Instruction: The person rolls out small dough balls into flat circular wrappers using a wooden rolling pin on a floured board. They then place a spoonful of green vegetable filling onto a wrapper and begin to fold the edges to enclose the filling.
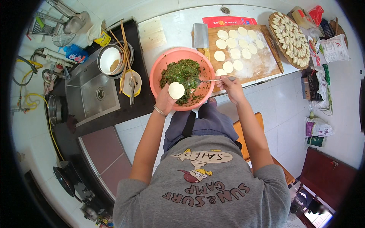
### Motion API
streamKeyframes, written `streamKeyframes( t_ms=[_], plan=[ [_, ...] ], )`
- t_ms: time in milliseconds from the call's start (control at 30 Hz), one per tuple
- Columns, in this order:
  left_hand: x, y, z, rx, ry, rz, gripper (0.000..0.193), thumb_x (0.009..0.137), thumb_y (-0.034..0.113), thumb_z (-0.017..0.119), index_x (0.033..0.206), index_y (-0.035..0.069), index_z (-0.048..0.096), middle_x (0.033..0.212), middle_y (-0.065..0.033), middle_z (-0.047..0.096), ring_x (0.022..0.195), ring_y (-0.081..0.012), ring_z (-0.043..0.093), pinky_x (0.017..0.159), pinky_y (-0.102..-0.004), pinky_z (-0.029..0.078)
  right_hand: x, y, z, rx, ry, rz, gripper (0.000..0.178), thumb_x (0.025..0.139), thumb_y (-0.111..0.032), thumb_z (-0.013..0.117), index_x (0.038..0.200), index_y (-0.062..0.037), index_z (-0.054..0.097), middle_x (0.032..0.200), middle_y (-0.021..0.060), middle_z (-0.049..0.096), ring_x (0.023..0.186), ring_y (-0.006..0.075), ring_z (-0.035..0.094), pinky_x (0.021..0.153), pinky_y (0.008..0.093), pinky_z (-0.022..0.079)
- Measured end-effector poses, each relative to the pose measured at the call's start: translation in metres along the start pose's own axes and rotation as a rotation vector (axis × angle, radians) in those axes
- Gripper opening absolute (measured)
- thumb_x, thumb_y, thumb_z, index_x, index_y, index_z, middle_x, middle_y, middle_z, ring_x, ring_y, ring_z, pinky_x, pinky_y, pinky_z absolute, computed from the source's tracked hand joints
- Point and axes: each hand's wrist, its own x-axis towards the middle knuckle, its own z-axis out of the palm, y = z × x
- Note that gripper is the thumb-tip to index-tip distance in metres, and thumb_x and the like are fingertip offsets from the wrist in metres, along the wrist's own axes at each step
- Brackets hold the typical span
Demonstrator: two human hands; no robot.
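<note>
On the palm of my left hand (164, 99) lies a round, pale dumpling wrapper (176, 91), held over the near rim of a pink basin (155, 68). Chopped green filling (180, 72) fills much of that basin. My right hand (232, 88) grips the handle of a metal fork (213, 80), whose head dips into the filling near the basin's right side. Right of the basin, a floured wooden board (262, 70) carries several flat round wrappers (235, 53). The fork's tines are partly hidden in the filling.
A cleaver (200, 36) lies between basin and board. A rolling pin (272, 47) rests along the board's right edge. Beyond it, a round tray (274, 28) holds many folded dumplings (291, 40). To the left are a steel sink (91, 110), stacked bowls (110, 60) and a yellow bowl (136, 81) with spoons.
</note>
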Motion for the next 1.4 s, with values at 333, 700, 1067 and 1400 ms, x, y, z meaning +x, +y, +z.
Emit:
streamKeyframes(
  t_ms=[333,700,1067,1400],
  plan=[
    [-0.004,0.013,0.051,-0.143,-0.261,-0.207,0.065,0.108,0.043,0.021,0.145,-0.007,0.039,0.145,-0.0201,0.049,0.135,-0.0317,0.049,0.115,-0.0455,0.038,-0.036,-0.022,0.034,-0.343,-0.140,-0.353,0.022,0.100,-0.009,0.058,0.114,0.0029,0.071,0.103,0.0103,0.071,0.085,0.0137,0.062,0.079,0.0267,0.049],
    [-0.002,0.022,0.055,-0.198,-0.187,-0.309,0.071,0.107,0.046,0.022,0.144,-0.013,0.034,0.145,-0.0262,0.047,0.135,-0.0356,0.047,0.117,-0.0464,0.036,-0.065,-0.018,0.035,-1.081,-0.346,-0.984,0.036,0.081,-0.003,0.072,0.117,-0.0052,0.070,0.110,0.0117,0.069,0.098,0.0273,0.066,0.084,0.0361,0.054],
    [0.010,0.019,0.052,-0.205,-0.160,-0.453,0.069,0.107,0.046,0.023,0.141,-0.012,0.038,0.139,-0.0231,0.051,0.128,-0.0341,0.053,0.113,-0.0458,0.039,-0.083,-0.017,0.021,-1.202,-0.337,-1.069,0.038,0.081,-0.006,0.072,0.119,-0.0048,0.069,0.108,0.0082,0.070,0.094,0.0243,0.067,0.081,0.0340,0.054],
    [0.011,0.018,0.059,-0.191,-0.265,-0.256,0.060,0.107,0.039,0.025,0.143,-0.008,0.037,0.142,-0.0221,0.050,0.132,-0.0341,0.050,0.115,-0.0479,0.037,-0.083,-0.014,0.028,-0.556,0.038,-0.601,0.022,0.095,0.001,0.058,0.114,0.0043,0.069,0.106,0.0138,0.071,0.092,0.0199,0.066,0.084,0.0303,0.052]
  ],
)
